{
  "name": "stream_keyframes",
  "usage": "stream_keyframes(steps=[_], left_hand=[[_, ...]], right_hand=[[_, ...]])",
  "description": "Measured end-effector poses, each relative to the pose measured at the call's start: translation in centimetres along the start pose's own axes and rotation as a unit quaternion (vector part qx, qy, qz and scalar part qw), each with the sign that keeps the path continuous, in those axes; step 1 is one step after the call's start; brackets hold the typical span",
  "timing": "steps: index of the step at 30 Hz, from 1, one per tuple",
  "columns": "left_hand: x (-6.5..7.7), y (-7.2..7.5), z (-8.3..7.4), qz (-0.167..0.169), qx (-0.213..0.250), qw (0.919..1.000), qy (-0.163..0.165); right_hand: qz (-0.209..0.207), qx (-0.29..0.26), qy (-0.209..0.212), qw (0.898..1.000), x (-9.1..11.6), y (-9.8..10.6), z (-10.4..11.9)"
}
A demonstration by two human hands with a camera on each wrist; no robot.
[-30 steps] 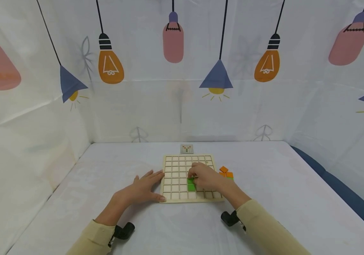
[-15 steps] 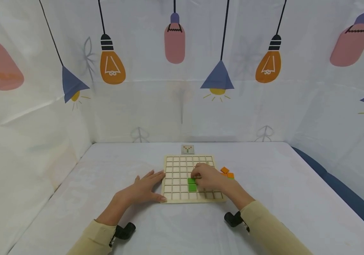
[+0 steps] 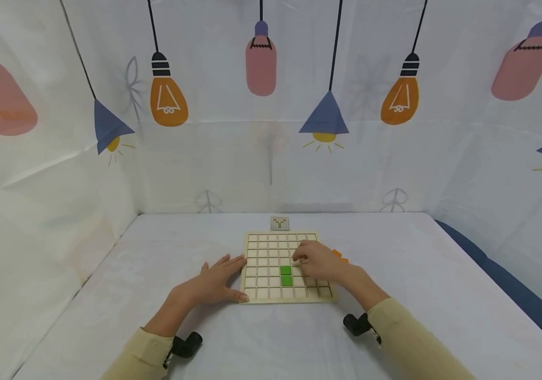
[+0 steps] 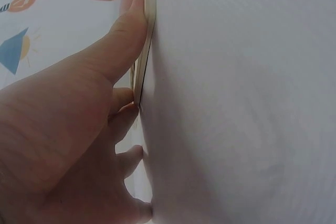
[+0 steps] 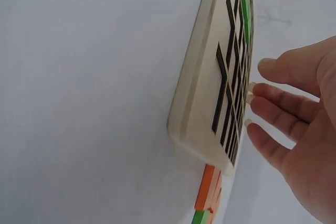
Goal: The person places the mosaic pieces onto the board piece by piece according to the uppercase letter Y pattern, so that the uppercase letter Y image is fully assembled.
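Observation:
A pale wooden grid board [image 3: 261, 268] lies flat on the table. Two green square tiles [image 3: 286, 275] sit in neighbouring cells, one behind the other. My left hand [image 3: 209, 283] rests along the board's left side with extended fingers, its thumb [image 4: 126, 27] touching the front-left corner area. Over the right half of the board hovers my right hand [image 3: 318, 260]. The right wrist view shows its loosely bent fingers [image 5: 278, 116] and thumb apart, with no tile between them. Whether the fingertips touch the board I cannot tell.
Orange tiles [image 5: 208, 186] and a green tile [image 5: 200, 217] lie just beyond the board's right edge, mostly behind my right hand in the head view. A small pattern card [image 3: 279, 224] lies behind the board on the white table [image 3: 195, 237]. A printed curtain encloses the table.
My right hand has drawn back rightward from the green tiles, leaving both in full view and covering more of the orange tiles. The left hand stays in place.

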State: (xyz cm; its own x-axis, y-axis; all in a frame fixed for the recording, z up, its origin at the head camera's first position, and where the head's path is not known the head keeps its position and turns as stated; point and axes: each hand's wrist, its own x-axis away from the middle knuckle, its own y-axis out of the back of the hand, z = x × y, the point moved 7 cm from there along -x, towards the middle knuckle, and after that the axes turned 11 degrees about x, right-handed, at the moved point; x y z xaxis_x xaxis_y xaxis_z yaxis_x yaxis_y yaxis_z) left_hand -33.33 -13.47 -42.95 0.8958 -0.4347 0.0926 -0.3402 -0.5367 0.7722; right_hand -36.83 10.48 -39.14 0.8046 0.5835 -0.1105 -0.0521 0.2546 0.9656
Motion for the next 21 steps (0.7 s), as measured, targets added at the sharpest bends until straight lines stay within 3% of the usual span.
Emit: stream_keyframes(steps=[21], left_hand=[[0.2,0.1,-0.3,0.005,-0.006,1.0000,-0.002]], right_hand=[[0.006,0.021,-0.048,0.999,1.6,0.9,-3.5]])
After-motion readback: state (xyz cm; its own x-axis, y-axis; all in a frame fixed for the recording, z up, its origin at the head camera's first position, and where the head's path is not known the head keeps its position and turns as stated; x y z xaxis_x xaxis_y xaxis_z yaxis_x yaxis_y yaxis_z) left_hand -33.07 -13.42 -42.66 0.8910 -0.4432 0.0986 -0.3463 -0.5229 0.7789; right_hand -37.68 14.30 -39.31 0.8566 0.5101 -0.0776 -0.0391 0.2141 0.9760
